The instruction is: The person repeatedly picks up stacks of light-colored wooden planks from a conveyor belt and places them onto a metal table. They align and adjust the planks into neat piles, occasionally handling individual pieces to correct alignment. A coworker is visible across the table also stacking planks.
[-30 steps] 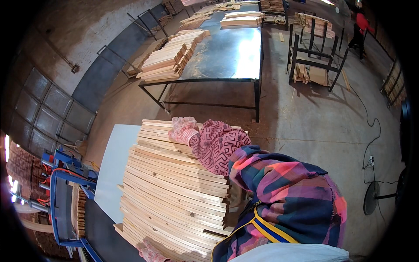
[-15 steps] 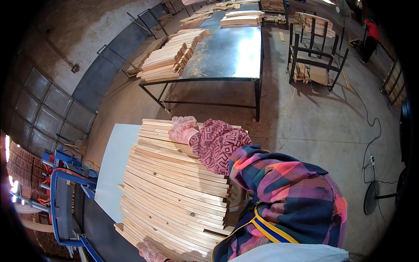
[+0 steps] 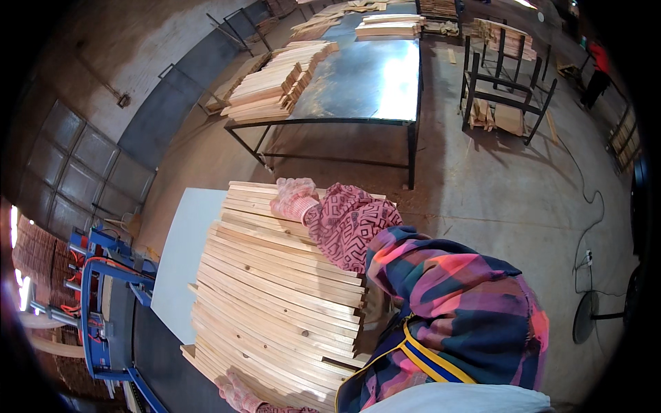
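Observation:
A broad row of pale wooden strips (image 3: 265,289) lies side by side in front of me, some with dark knots, their ends uneven. My right arm reaches across the right ends of the strips. My right hand (image 3: 294,197), in a pinkish-white glove, rests on the farthest strips with its fingers laid over them. At the near side my left hand (image 3: 237,394), gloved alike, lies on the nearest strips with its fingers extended. Its wrist runs off the lower edge.
A light board (image 3: 175,268) and a blue machine frame (image 3: 86,310) stand to the left. Ahead is a metal-topped table (image 3: 354,89) bearing stacked strips (image 3: 268,86). Black metal frames (image 3: 506,96), a cable (image 3: 592,196) and a person in red (image 3: 597,69) are at the right.
The view has shifted slightly, so the table and background sit a little higher and farther right. Both hands stay on the strips.

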A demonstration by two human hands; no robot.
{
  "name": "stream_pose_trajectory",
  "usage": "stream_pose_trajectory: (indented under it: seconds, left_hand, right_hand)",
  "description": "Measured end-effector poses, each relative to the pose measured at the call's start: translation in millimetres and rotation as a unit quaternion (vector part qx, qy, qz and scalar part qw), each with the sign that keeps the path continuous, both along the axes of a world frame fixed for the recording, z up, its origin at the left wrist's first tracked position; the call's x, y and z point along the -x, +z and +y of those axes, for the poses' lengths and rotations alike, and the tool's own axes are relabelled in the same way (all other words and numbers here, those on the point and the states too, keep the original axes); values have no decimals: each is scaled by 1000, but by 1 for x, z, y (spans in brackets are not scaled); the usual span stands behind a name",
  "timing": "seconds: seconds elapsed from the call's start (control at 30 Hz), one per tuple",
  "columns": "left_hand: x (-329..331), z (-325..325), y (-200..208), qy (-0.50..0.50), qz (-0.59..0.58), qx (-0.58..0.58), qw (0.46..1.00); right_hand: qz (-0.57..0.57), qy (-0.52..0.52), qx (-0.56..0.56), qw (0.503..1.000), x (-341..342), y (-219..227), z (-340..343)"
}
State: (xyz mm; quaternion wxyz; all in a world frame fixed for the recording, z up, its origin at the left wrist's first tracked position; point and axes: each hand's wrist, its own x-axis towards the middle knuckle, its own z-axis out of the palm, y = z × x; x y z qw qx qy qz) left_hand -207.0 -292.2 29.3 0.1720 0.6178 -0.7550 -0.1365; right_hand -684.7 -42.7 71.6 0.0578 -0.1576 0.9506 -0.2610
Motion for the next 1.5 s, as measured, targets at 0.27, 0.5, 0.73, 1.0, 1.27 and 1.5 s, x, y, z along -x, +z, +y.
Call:
stream_pose_trajectory:
  seconds: [0.27,0.5,0.73,1.0,1.27,1.5]
  left_hand:
    - [4,1,5,9,-38,1,999]
    - [16,29,20,18,48,-23,998]
    - [10,31,13,30,16,13,999]
    - [-32,17,-1,-38,-146,-96,984]
    - [-123,114,17,50,115,-390,912]
    - [-140,161,-1,61,142,-353,923]
  right_hand:
    - [-16,11,15,1000,2,-6,0]
    - [279,209,463,815,24,-56,-20]
    - [179,59,-105,977,13,-44,-22]
    - [100,80,-118,985,4,-36,-18]
    - [-139,402,187,886,82,-55,49]
    - [85,431,53,897,180,-151,74]
